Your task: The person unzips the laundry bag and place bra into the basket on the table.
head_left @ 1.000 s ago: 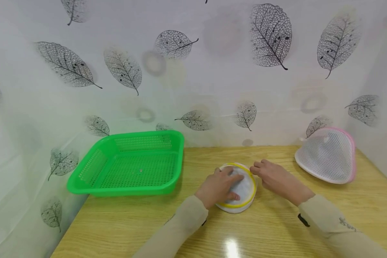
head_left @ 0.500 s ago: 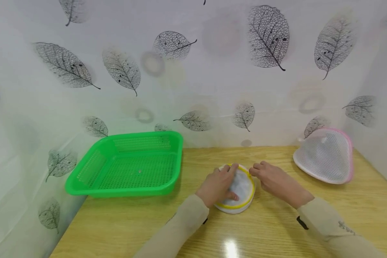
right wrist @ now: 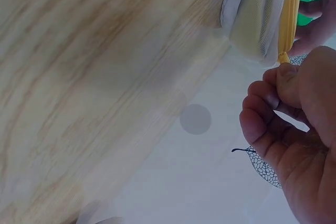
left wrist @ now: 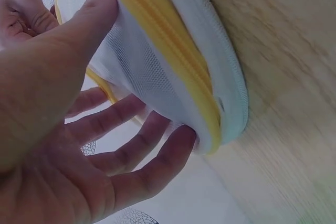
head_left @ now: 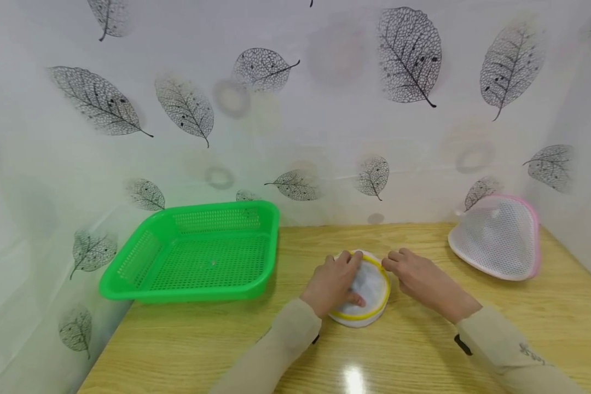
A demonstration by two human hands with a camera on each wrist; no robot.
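Green plastic makes up the basket [head_left: 187,294] at the left in the head view, a small pale speck [head_left: 213,263] on its slotted floor. At the back right, near the corner, stands a pink-edged mesh bag [head_left: 497,241]; its contents cannot be told. Between them, nearer the person, the round mesh pouch [head_left: 371,287] with a yellow band [head_left: 388,289] lies on the wooden surface [head_left: 404,345]. The left hand [head_left: 331,284] spreads over it; the right hand [head_left: 416,273] meets its right side. Leaf-printed cloth [head_left: 325,126] hangs along the surface's back edge. Wood shows between basket and pouch, and more widely in front, where light glares.

From the left wrist, the left hand's fingers are parted and slightly bent, touching the white mesh, thumb resting beside the yellow band.

From the right wrist, the right hand's thumb and forefinger pinch the end of that band; cloth and bare wood stretch away beside it.
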